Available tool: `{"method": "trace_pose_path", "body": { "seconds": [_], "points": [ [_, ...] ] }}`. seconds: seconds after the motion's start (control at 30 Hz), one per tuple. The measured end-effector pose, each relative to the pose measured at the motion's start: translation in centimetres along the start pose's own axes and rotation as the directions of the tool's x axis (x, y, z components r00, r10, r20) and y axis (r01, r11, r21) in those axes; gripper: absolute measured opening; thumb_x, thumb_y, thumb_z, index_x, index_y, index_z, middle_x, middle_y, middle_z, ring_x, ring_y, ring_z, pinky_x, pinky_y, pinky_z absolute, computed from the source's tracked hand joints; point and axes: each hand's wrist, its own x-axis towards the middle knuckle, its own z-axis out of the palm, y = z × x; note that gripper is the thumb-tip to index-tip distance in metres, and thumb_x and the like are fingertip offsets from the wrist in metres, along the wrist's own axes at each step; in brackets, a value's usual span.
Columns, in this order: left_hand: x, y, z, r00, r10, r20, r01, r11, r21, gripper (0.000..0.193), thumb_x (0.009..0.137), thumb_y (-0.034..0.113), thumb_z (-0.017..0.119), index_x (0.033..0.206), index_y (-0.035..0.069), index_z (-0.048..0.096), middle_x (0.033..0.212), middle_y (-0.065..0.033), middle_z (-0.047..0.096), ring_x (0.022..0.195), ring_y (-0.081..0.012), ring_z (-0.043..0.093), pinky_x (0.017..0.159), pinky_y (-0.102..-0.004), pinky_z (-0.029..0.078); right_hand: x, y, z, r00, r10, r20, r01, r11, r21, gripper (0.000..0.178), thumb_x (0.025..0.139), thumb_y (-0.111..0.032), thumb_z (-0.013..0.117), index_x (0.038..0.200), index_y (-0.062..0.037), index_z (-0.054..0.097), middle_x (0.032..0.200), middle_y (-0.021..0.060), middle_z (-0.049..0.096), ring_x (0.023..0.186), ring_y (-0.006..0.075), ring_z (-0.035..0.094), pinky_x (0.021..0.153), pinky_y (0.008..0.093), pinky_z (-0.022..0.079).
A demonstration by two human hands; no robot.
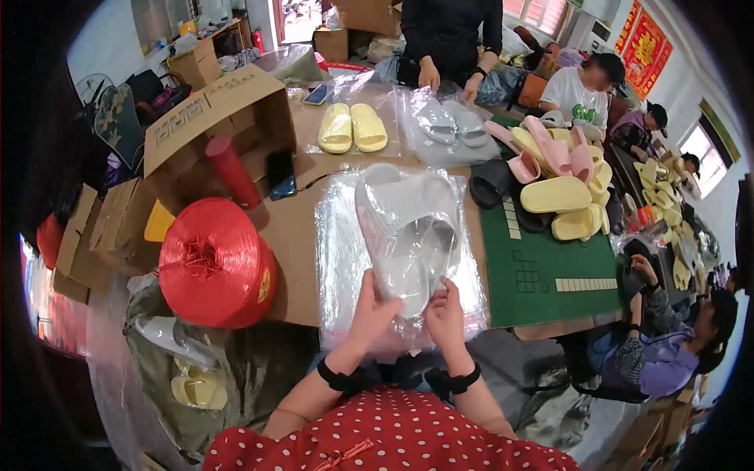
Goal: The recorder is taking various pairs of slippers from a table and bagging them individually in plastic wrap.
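A pair of light grey slide slippers (402, 206) in a clear plastic bag lies in front of me, toes pointing away. My left hand (371, 312) grips the near left side, its thumb over one heel end. At the near right side, my right hand (446, 315) has its fingers closed on the bag's edge by the other heel. Beneath them is a stack of clear plastic bags (336, 250). Further off lie a bagged yellow pair of slippers (352, 128) and a bagged grey pair (453, 123), the latter by a co-worker's hands.
A red twine roll (214, 263), a red cylinder (232, 171), a phone (281, 174) and an open cardboard box (177, 129) stand at left. Yellow, pink and black slippers (556, 195) pile on a green mat (542, 302) at right. A co-worker (664, 357) sits at far right.
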Motion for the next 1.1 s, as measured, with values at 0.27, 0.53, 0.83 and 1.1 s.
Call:
{"method": "trace_pose_path", "body": {
  "seconds": [0.27, 0.53, 0.83, 1.1],
  "points": [
    [-3.6, 4.0, -2.0, 0.971, 0.175, -0.165, -0.172, 0.985, 0.032, 0.066, 0.086, 0.003, 0.067, 0.144, 0.003, 0.033, 0.133, -0.0101, 0.049, 0.123, -0.0179, 0.049, 0.103, -0.0318, 0.041, -2.6, -5.5, -1.0, 0.948, -0.183, 0.259, 0.136, 0.972, 0.190, 0.065, 0.084, 0.000, 0.068, 0.145, -0.0015, 0.043, 0.112, 0.0092, 0.063, 0.091, 0.0153, 0.058, 0.075, 0.0297, 0.051],
    [-18.7, 9.3, -16.1, 0.260, 0.747, -0.612, -0.210, 0.662, 0.719, 0.068, 0.092, 0.002, 0.065, 0.151, 0.002, 0.031, 0.145, -0.0127, 0.045, 0.129, -0.0239, 0.048, 0.107, -0.0393, 0.042, -1.1, -3.7, 0.5, 0.968, -0.207, 0.141, 0.191, 0.974, 0.119, 0.041, 0.088, -0.002, 0.063, 0.129, -0.0014, 0.059, 0.106, 0.0059, 0.063, 0.089, 0.0121, 0.055, 0.074, 0.0263, 0.044],
    [-32.8, 11.6, -29.7, 0.125, 0.652, -0.748, 0.267, 0.704, 0.658, 0.057, 0.082, 0.002, 0.062, 0.136, -0.002, 0.047, 0.122, -0.0151, 0.062, 0.107, -0.0225, 0.061, 0.093, -0.0350, 0.048, 0.8, -1.3, 1.3, 0.965, -0.184, 0.186, 0.178, 0.983, 0.046, 0.026, 0.090, -0.005, 0.063, 0.116, -0.0002, 0.064, 0.097, 0.0040, 0.062, 0.080, 0.0105, 0.052, 0.066, 0.0240, 0.042],
    [-21.0, -1.9, -36.8, 0.267, 0.303, -0.915, 0.716, 0.573, 0.399, 0.052, 0.078, 0.014, 0.066, 0.125, -0.003, 0.050, 0.114, -0.0235, 0.064, 0.106, -0.0347, 0.063, 0.090, -0.0429, 0.050, 0.8, 0.3, 1.1, 0.968, -0.215, 0.130, 0.221, 0.975, -0.028, 0.018, 0.091, -0.006, 0.064, 0.108, -0.0016, 0.066, 0.093, 0.0033, 0.062, 0.077, 0.0107, 0.052, 0.064, 0.0240, 0.043]
  ]
}}
